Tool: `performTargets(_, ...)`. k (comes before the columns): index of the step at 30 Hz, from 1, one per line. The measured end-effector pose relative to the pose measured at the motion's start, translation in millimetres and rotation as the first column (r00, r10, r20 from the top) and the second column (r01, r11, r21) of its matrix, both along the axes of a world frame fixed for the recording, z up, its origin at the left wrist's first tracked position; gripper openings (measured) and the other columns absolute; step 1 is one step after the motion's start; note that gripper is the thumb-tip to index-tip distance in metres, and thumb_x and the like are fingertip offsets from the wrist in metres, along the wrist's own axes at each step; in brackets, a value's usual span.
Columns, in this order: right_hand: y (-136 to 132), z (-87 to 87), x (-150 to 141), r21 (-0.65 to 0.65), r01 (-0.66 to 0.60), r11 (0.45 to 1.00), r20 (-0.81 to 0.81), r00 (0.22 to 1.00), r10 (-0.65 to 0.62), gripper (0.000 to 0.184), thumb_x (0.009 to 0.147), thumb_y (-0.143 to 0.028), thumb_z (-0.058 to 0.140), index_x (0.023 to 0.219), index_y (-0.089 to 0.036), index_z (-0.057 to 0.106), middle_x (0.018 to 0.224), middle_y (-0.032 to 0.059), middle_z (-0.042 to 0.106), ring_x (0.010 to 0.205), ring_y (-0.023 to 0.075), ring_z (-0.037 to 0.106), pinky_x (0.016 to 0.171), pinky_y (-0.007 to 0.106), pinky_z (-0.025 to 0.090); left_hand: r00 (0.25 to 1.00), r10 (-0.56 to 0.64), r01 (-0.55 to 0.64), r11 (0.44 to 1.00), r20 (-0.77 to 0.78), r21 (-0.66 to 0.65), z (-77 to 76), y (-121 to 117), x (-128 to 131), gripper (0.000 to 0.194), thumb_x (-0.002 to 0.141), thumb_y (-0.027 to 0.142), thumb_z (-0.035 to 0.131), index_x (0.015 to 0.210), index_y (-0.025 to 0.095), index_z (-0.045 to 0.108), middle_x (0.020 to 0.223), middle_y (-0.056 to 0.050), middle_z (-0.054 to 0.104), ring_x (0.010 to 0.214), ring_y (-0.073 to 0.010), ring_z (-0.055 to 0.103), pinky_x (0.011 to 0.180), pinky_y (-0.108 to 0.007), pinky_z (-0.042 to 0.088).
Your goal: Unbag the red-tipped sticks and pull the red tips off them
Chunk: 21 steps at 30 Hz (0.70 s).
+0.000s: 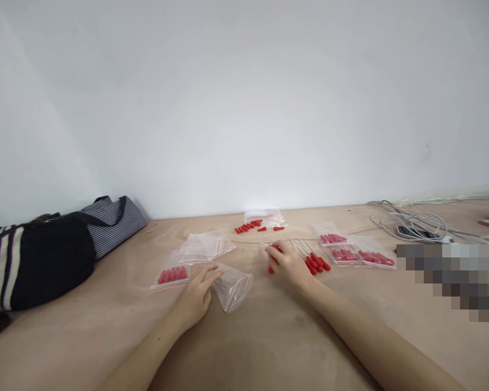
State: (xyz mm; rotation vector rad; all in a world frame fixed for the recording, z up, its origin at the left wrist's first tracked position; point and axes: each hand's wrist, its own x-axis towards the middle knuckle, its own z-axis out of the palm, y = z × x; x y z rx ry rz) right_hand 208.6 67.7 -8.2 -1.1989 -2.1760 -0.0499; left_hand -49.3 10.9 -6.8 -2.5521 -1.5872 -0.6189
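The left hand rests, fingers loosely extended, on a red-lined clear zip-lock bag, while red-tipped white sticks lie under and just right of the curled right hand, whose grasp I cannot tell.

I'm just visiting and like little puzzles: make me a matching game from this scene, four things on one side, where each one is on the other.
Things:
1. left hand
2. right hand
3. finely striped bag
4. grey cables

Places:
A. lying in loops towards the right
B. lying at the far left
C. at the red-ended sticks
D. fingers over a clear plastic bag

Right pairs: 1-D, 2-C, 3-B, 4-A
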Motion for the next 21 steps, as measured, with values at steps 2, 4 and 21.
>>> performTargets(2, 0.6, -2.0, -13.1, 0.025, 0.014, 1.000, 0.279, 0.960, -0.020, 0.027, 0.080, -0.008, 0.037, 0.097, -0.016, 0.056, 0.095, 0.0116, 0.055, 0.075, 0.0165, 0.056, 0.058, 0.025, 0.043, 1.000, 0.002, -0.002, 1.000, 0.001, -0.023, 0.2, -2.2, 2.6, 0.059, 0.060, -0.005, 0.033, 0.110, 0.019, 0.054, 0.119, -0.008, 0.050, 0.114, -0.0203, 0.044, 0.096, -0.038, 0.037)
performTargets(4, 0.5, -3.6, -21.7, 0.030, -0.002, 1.000, 0.397, 0.918, -0.010, 0.028, 0.080, -0.006, 0.036, 0.101, -0.014, 0.054, 0.096, 0.0135, 0.055, 0.079, 0.0185, 0.055, 0.057, 0.025, 0.042, 1.000, 0.001, 0.000, 0.998, 0.015, -0.059, 1.1, -4.7, 4.0, 0.061, 0.058, -0.005, 0.034, 0.111, 0.019, 0.054, 0.121, -0.008, 0.048, 0.114, -0.0211, 0.043, 0.096, -0.039, 0.036)
performTargets(21, -9.2, 0.6, -25.9, -0.061, -0.031, 0.998, 0.337, 0.940, 0.050, 0.037, 0.079, -0.036, 0.047, 0.110, -0.016, 0.047, 0.098, 0.0114, 0.052, 0.086, 0.0222, 0.051, 0.068, 0.031, 0.041, 0.856, 0.234, 0.112, 0.786, 0.461, -0.608, 16.1, 75.9, 66.8, 0.029, 0.069, 0.023, 0.056, 0.096, 0.013, 0.061, 0.091, -0.008, 0.066, 0.080, -0.0182, 0.061, 0.073, -0.030, 0.048)
